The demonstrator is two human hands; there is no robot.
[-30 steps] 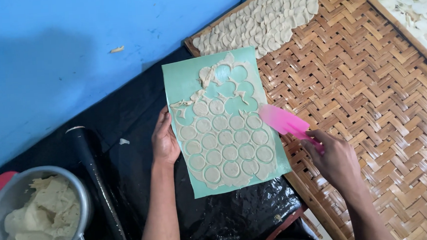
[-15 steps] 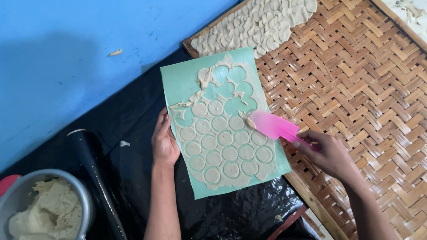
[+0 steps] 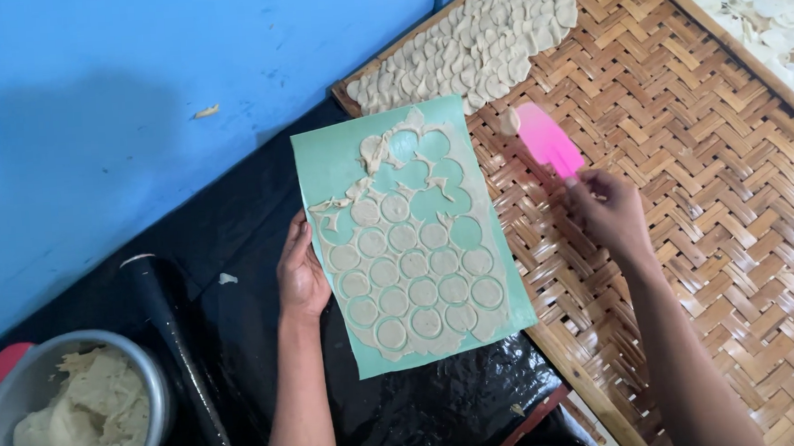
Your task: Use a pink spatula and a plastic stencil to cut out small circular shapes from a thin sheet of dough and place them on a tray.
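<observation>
Pink spatula (image 3: pixel 548 138) now swung off the green mat (image 3: pixel 320 163) over the woven tray (image 3: pixel 689 187), carrying a dough round (image 3: pixel 507 121) — right hand (image 3: pixel 609 212) fingers clenched on its handle. Left hand (image 3: pixel 301 273) flat, fingers together, steadying mat's edge — transfer underway.

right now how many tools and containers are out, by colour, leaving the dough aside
pink: 1, spatula in the right hand
green: 1, mat under the left hand
black: 1, rolling pin
silver: 1, bowl
brown: 1, woven tray
total: 5
</observation>
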